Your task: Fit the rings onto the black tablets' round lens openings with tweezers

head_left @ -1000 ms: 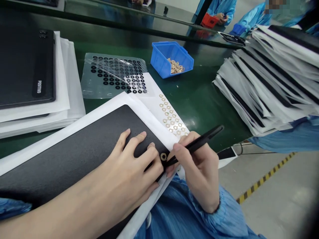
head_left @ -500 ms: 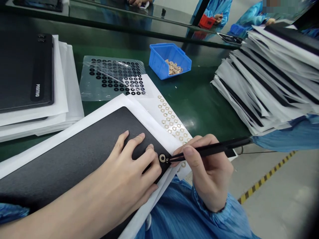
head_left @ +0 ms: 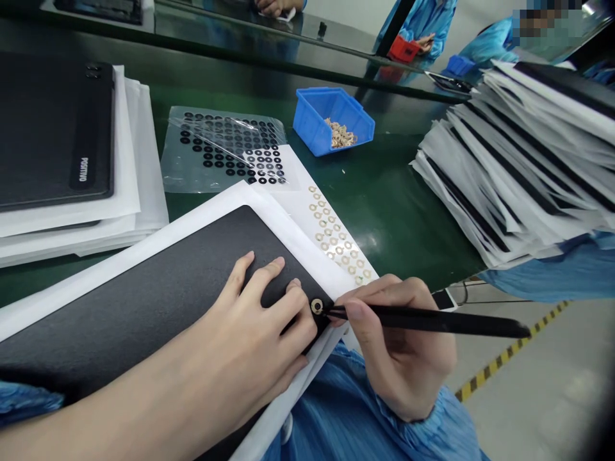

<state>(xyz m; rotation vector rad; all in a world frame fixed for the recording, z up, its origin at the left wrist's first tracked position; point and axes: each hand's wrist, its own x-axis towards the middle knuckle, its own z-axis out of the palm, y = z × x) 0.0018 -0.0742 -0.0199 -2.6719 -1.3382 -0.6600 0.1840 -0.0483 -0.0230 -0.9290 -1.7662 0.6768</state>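
Observation:
My left hand [head_left: 254, 326] lies spread on a black panel [head_left: 158, 294], pressing near its right corner. In my right hand [head_left: 413, 358] is a pair of black tweezers [head_left: 451, 321], pinched between thumb and fingers. Their tips touch down at the corner of the panel, right beside a small gold ring [head_left: 317, 307] with a dark centre. Whether the tips grip anything is too small to tell. Under the panel is a white sheet [head_left: 202, 223]. Beyond it, a white backing sheet [head_left: 300, 176] carries rows of pale ring stickers [head_left: 334, 237].
A clear sheet of black rings [head_left: 221, 144] lies behind the panel, beside a blue bin [head_left: 312, 128] of small gold parts. Black tablets labelled POSITIVO [head_left: 48, 141] are stacked left. A tall stack of interleaved sheets [head_left: 519, 160] stands right. Co-workers' hands [head_left: 273, 6] show beyond.
The back end of the tweezers has swung down, and my right hand has tilted with it. My left hand stays on the panel. The whole view has shifted slightly.

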